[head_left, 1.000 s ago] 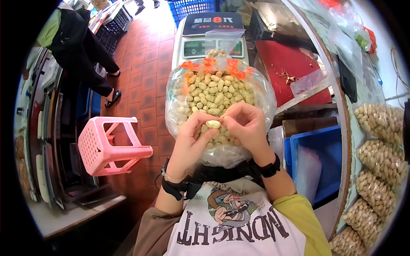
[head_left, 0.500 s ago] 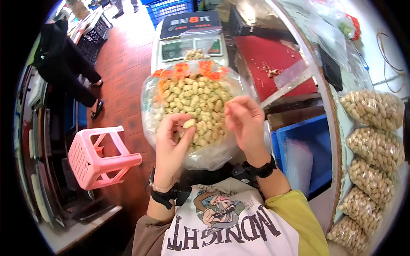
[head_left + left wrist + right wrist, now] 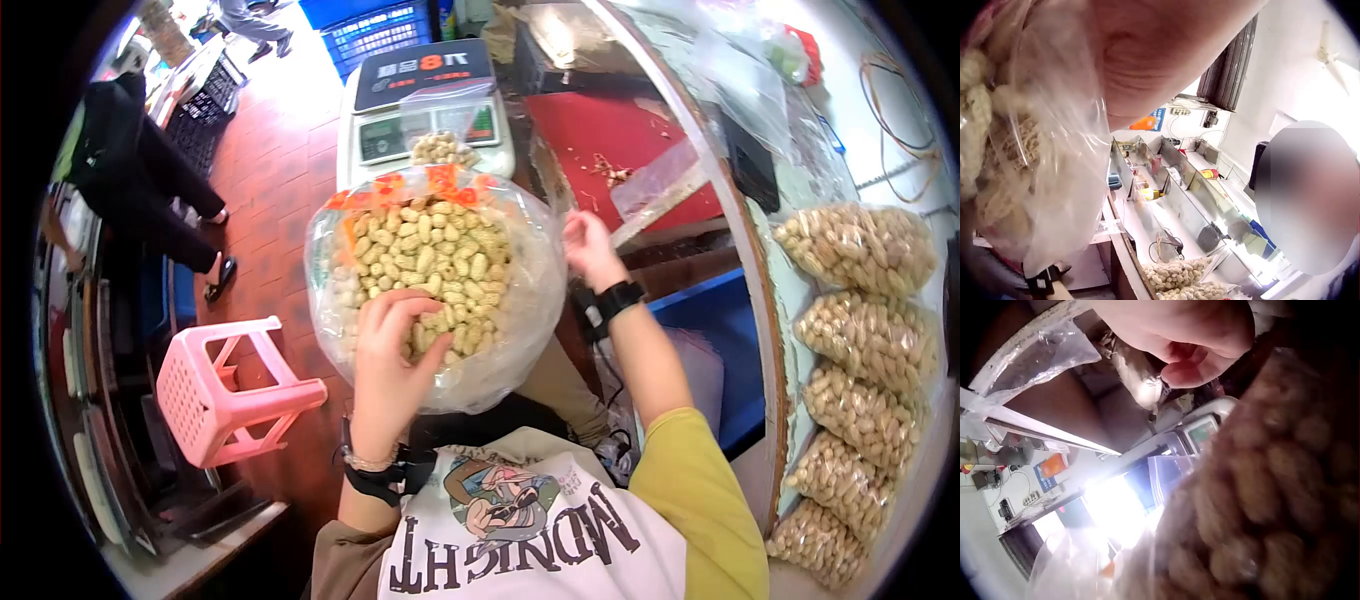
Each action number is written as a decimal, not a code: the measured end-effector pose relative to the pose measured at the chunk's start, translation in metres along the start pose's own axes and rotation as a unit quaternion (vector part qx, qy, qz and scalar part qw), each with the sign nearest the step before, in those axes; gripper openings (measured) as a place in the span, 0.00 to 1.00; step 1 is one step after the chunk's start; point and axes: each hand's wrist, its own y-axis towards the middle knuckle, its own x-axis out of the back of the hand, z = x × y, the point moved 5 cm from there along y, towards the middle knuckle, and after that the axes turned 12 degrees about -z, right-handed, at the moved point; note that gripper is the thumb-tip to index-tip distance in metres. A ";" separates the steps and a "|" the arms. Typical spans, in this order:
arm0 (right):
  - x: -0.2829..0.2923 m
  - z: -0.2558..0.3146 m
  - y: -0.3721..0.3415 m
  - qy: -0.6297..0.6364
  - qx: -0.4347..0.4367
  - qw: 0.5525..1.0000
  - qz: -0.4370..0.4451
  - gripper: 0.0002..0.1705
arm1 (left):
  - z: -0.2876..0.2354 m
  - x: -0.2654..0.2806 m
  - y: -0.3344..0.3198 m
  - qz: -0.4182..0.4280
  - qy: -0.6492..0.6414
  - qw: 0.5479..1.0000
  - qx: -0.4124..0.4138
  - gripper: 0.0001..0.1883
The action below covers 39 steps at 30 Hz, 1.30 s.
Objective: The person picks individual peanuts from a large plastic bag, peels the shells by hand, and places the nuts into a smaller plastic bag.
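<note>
A clear plastic bag with orange-red print lies wide open in front of the person, full of unshelled peanuts. My left hand hovers over the near-left part of the peanuts, fingers bent and thumb spread apart, with peanuts showing in the gap. Just past the bag's right side is my right hand, its fingers curled in toward the thumb. The right wrist view shows that hand's thumb close to the bent fingers; whether they pinch something small, I cannot tell.
A scale carries a small bag of peanuts. Stem scraps lie on a red board. Filled peanut bags line the right counter. A pink stool stands left, near a person in black trousers.
Both hands were together at one peanut, then parted. The right hand has moved right, past the bag's side. The left has lowered to the peanuts, and the peanut it pinched no longer shows.
</note>
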 end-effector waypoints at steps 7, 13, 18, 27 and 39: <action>-0.039 0.067 0.020 -0.005 0.206 0.978 -0.018 0.13 | -0.026 0.023 -0.024 0.022 0.102 0.992 -0.073 0.12; -0.036 0.003 -0.080 -0.113 0.051 0.985 0.116 0.21 | -0.045 0.041 -0.043 0.118 0.099 0.968 -0.199 0.14; -0.069 -0.001 -0.220 -0.279 0.321 0.895 0.135 0.18 | -0.053 0.037 -0.052 0.145 0.084 0.955 -0.244 0.22; -0.119 -0.046 -0.321 -0.706 0.604 0.282 0.241 0.11 | -0.054 0.025 -0.069 0.134 0.108 0.960 -0.222 0.28; -0.108 -0.050 -0.310 -0.709 0.614 0.299 0.177 0.05 | -0.061 0.031 -0.070 0.096 0.106 0.960 -0.239 0.23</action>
